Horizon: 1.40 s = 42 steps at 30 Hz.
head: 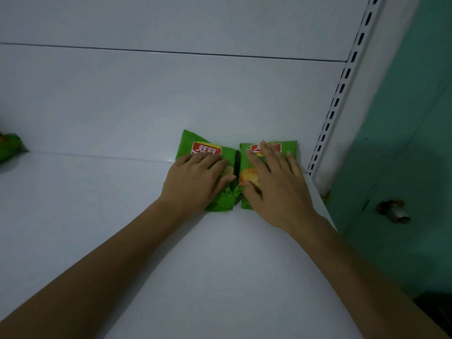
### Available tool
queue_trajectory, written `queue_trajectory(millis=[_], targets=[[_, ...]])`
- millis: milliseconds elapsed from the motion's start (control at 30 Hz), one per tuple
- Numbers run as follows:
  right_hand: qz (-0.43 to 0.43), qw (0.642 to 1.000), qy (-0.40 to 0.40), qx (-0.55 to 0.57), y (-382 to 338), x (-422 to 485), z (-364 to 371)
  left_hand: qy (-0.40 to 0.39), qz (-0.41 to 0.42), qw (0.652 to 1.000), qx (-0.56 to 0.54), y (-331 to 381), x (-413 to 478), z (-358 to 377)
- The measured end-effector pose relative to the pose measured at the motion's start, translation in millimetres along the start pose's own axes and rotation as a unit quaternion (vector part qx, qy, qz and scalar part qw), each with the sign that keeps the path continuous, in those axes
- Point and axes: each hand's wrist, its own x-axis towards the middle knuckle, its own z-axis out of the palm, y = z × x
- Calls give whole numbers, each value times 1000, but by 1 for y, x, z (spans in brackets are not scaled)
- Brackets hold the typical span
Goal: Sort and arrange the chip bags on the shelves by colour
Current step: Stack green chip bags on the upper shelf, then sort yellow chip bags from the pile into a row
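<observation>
Your right hand [276, 187] pressed spread fingers on the first green bag [289, 146] just beside the slotted post [327, 123], and your left hand [195, 182], fingers close together, pressed the second green bag [189, 143] next to it, both bags pointing away from you.

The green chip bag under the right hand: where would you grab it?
Likely its near bottom edge, coming from the front. The right bag lies face up, the left bag crowds one side and the shelf upright the other, so only that edge is free.
</observation>
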Motion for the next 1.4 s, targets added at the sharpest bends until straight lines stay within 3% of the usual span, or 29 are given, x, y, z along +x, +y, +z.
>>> queue_trajectory(millis=[133, 267, 500, 700, 900, 1100, 1400], targets=[[-8, 1000, -11, 16, 0, -1, -1, -22, 1, 1000, 7, 3, -4, 2], [13, 997, 28, 72, -4, -4, -26, -88, -13, 996, -15, 0, -9, -9], [19, 997, 11, 78, -48, -38, -76, -56, -23, 998, -21, -9, -55, -74], [-3, 993, 25, 112, -159, -87, -93, -8, -47, 998, -37, -35, -170, -156], [-116, 982, -21, 147, -320, -131, -92, -61, -146, 987, -7, -87, -333, -230], [-240, 950, -60, 190, -473, -172, -72, -124, -300, 946, 10, -128, -507, -290], [-378, 871, -235, 210, -612, -241, 47, -250, -535, 807, -13, -129, -716, -268]])
